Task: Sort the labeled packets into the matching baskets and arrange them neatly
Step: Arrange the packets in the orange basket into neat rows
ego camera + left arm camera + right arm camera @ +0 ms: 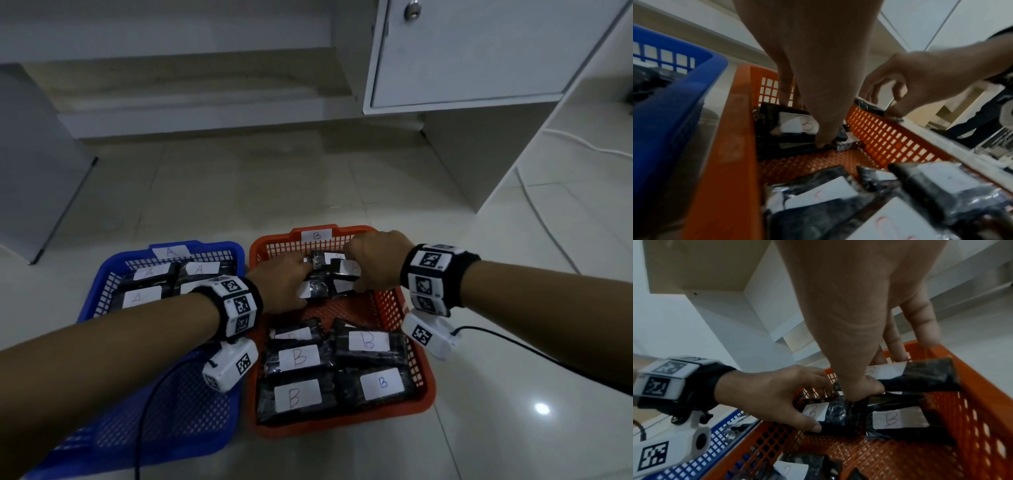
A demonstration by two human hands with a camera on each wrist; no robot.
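Note:
An orange basket [274, 238] tagged B stands on the floor beside a blue basket [90, 294] tagged A. Several black packets with white A labels [147, 274] lie at the blue basket's far end. B packets [298, 356] fill the orange basket's near half. At its far end lies a small pile of B packets [322, 286]. My left hand [301, 281] grips one of them [816, 410], thumb on its near edge. My right hand [356, 270] pinches an upper B packet [920, 378] between thumb and fingers. The two hands nearly touch.
A white cabinet [462, 51] with a shut door hangs over the floor beyond the baskets, with its side panel [479, 154] to the right. A grey panel [34, 171] stands at the left. A cable [548, 222] runs over the tiles at the right.

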